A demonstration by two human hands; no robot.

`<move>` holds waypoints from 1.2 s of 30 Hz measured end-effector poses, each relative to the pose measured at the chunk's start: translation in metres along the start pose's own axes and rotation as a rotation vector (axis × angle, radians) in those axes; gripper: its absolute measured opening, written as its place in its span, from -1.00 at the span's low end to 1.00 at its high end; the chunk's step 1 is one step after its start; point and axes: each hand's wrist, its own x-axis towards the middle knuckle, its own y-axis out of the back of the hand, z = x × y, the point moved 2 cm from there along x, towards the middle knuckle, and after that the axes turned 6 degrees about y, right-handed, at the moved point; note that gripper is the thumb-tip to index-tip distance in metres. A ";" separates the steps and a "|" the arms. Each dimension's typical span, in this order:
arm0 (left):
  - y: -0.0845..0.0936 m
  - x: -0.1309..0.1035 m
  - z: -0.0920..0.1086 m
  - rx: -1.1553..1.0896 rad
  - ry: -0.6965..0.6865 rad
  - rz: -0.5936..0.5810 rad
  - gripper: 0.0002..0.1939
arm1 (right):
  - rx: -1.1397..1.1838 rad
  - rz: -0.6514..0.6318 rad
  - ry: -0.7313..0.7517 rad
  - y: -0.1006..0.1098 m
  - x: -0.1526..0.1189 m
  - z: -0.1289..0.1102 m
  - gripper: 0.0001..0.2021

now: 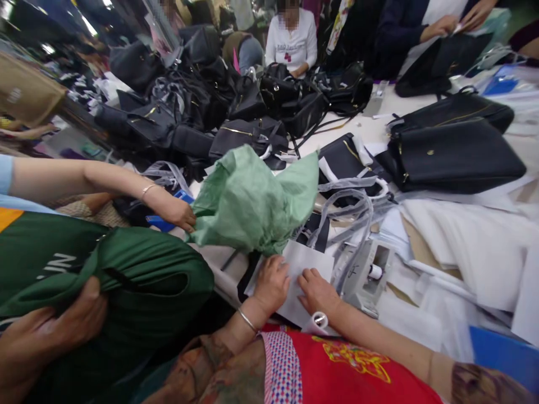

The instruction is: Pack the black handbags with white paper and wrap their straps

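Across the desk [373,126], black handbags [458,160] crowd together, contents hidden; a grey dispenser [357,289] holds a white roll [375,272]. Near the red apron [324,373], the left hand [272,281], loosely curled, and right hand [316,289], fingers slightly spread, rest on a white sheet [306,258].

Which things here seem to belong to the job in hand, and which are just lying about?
Likely in the job:
- white sheet, touched by left hand and right hand

Apparently just lying about:
- grey device with a white roll
- blue item
- large black bag
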 end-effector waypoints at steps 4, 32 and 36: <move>0.008 -0.005 0.006 -0.116 0.017 0.021 -0.75 | 0.043 0.050 -0.007 -0.007 -0.001 0.004 -0.76; 0.037 -0.031 -0.047 0.075 0.387 0.407 -0.70 | 0.063 0.226 0.141 -0.058 0.000 0.039 -0.80; 0.028 -0.056 -0.070 0.154 0.444 0.348 -0.73 | 0.063 0.228 0.135 -0.053 -0.005 0.027 -0.78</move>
